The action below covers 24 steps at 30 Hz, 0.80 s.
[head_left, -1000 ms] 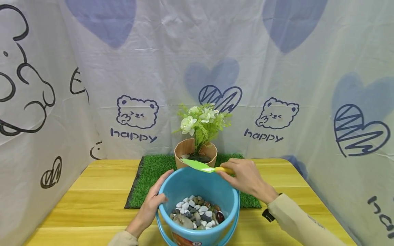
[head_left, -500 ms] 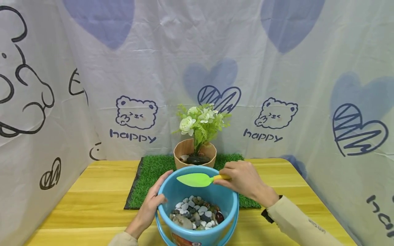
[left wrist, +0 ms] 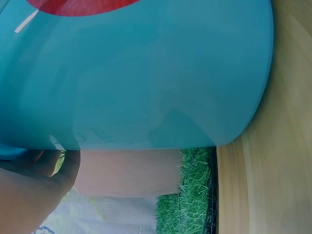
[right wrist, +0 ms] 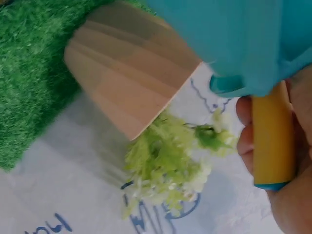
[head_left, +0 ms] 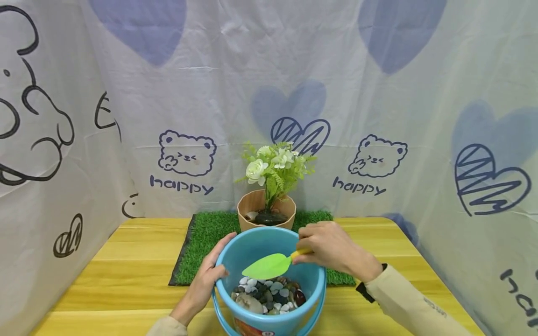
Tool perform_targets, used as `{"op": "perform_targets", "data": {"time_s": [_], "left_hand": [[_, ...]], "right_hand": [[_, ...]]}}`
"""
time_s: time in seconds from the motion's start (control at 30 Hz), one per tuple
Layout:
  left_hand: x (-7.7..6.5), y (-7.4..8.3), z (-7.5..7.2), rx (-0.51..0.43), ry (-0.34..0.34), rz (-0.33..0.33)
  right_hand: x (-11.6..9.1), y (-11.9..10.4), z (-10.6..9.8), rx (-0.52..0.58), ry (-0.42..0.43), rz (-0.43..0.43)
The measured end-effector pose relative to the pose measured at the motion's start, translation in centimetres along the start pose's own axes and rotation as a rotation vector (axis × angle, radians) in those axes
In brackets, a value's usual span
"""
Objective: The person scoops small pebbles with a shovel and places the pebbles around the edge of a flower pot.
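Observation:
A blue bucket (head_left: 229, 298) with pebbles (head_left: 269, 296) inside stands at the front of the table. My left hand (head_left: 206, 275) grips its left rim, thumb over the edge; in the left wrist view the fingers (left wrist: 68, 168) lie against the outer wall. Over the bucket's right rim, my right hand (head_left: 332, 247) holds a trowel (head_left: 269, 267) with a light green blade and a yellow handle (right wrist: 274, 141). The blade points left inside the bucket, just above the stones. Whether it touches them I cannot tell.
Behind the bucket a beige flowerpot (head_left: 248, 205) with white flowers (head_left: 273, 165) stands on an artificial grass mat (head_left: 210, 238). Inside the pot are a dark stone (head_left: 269, 217) and a lighter one. A printed white curtain (head_left: 269, 60) hangs around the wooden table (head_left: 126, 266).
My right hand has lowered the trowel from above the pot's front edge into the bucket, its blade tilting downward. The left hand has kept its hold on the rim.

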<state>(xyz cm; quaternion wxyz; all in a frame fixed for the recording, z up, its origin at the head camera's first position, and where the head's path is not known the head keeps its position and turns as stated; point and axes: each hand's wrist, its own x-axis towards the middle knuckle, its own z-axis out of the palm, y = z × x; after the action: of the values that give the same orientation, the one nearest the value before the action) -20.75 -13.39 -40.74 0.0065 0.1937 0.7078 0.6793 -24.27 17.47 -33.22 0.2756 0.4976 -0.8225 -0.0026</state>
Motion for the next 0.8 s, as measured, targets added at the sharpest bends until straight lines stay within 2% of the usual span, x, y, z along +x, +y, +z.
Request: {"op": "perform_targets", "data": {"time_s": [0.23, 0.4, 0.5, 0.6, 0.8], "left_hand": [[0.1, 0.0, 0.0, -0.015, -0.002, -0.003], [0.0, -0.1, 0.1, -0.018, 0.005, -0.011], [-0.1, -0.2, 0.1, -0.022, 0.012, -0.018], [-0.2, -0.1, 0.1, -0.023, 0.012, -0.02], [-0.1, 0.0, 0.0, -0.011, 0.007, -0.005]], "right_hand": [[0.6, -0.7, -1.7, 0.092, -0.232, -0.003], [1.3, -1.0, -2.6, 0.184, -0.399, 0.025], [1.9, -1.4, -2.8, 0.238, -0.473, 0.032], [2.3, -1.8, -2.6, 0.244, -0.497, 0.019], [2.8, -2.1, -1.8, 0.056, -0.401, 0.023]]}}
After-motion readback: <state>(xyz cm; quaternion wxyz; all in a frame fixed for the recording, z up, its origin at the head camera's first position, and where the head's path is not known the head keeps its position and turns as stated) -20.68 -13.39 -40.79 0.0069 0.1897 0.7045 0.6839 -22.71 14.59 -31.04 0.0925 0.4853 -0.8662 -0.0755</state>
